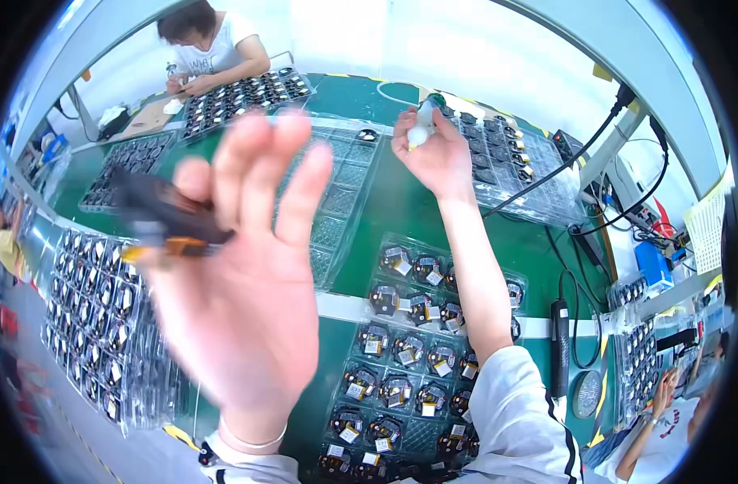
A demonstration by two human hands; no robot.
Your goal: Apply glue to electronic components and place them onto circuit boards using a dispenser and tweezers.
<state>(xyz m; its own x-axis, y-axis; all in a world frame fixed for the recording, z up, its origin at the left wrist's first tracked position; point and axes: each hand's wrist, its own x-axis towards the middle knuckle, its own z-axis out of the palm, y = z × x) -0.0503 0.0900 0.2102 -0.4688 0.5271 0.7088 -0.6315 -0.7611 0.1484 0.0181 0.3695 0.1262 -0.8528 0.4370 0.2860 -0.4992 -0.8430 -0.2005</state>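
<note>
Close to the camera, my left hand (256, 250) is raised with its palm turned up. A dark round part (171, 211) with an orange strip is pinched at its thumb and index finger, blurred by motion; the other fingers are stretched out. Farther off, my right hand (439, 157) is wrapped round a small translucent white bottle (422, 129) with a dark green end. Below my right forearm lies a clear tray (421, 436) of round black assemblies, each with a small white-and-yellow block. Between the hands, a mostly unfilled clear tray (330, 202) holds one part at its far corner.
Stacked trays of parts (94, 331) stand at the left. Another filled tray (498, 153) lies beyond my right hand, near black cables (558, 173). Across the green bench a person (215, 52) works over a tray (244, 101). Another person (667, 436) sits at the lower right.
</note>
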